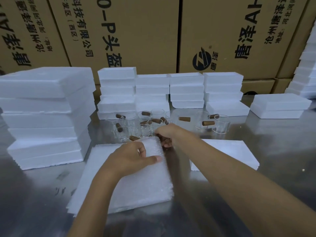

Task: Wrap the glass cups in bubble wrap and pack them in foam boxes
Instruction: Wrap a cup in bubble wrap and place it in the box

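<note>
The middle of the steel table (282,151) is taken up by the bubble wrap stack (123,182), and both forearms are stretched across it. Just beyond, the way forward is blocked by a tight cluster of glass cups (145,124) with wooden handles; a looser group (213,124) is set to the right. The left flank is walled off by a tall foam lid stack (46,117). Foam boxes (171,89) are ranked along the back. Bare tabletop is left open at near left and far right, beside a flat foam piece (230,154).
</note>
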